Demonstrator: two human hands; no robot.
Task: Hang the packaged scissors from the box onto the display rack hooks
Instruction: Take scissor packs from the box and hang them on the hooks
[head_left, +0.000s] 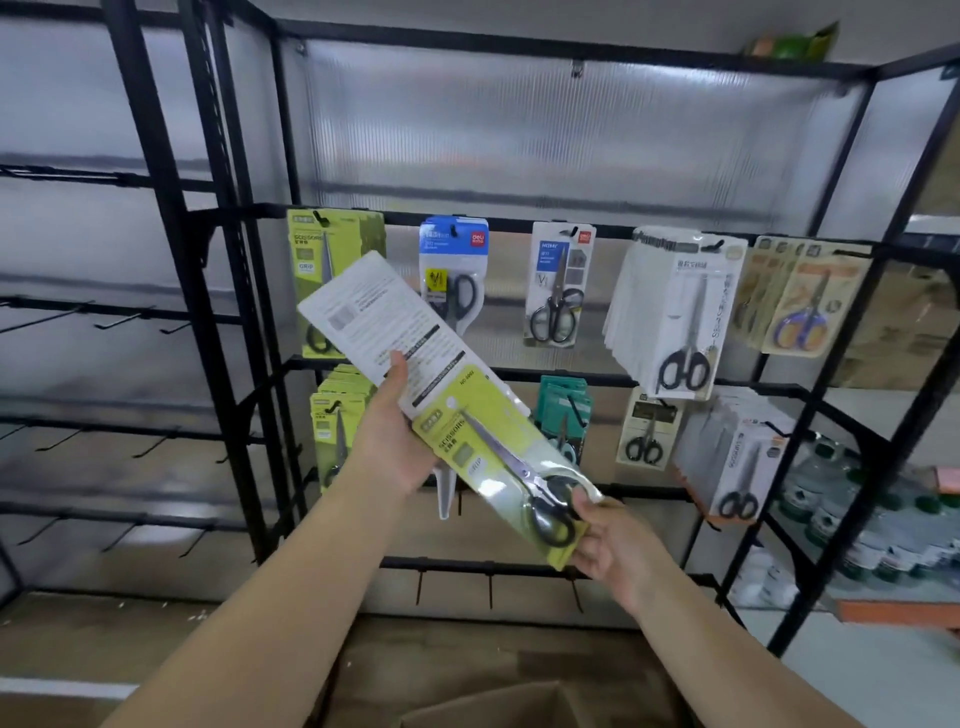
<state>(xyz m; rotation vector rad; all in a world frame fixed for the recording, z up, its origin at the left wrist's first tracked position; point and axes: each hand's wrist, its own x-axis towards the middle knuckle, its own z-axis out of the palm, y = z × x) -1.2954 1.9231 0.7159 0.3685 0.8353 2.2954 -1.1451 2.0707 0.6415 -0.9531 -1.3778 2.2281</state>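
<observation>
My left hand (397, 431) grips a scissors pack turned back side out (379, 317), white with printed text, raised in front of the rack. My right hand (608, 540) pinches the lower end of a yellow-green scissors pack (498, 457) that lies tilted across the white one, black handles down. Behind them the black display rack (519, 221) carries matching yellow-green packs on its top-left hook (322, 218) and on a hook below (337, 415). A brown cardboard box (498, 706) shows at the bottom edge.
Other scissors packs hang to the right: blue (454, 260), white (675, 312), tan (810, 301), teal (563, 410). Bare hooks (124, 317) line the left rack section. Bottles (831, 493) stand on shelves at the right.
</observation>
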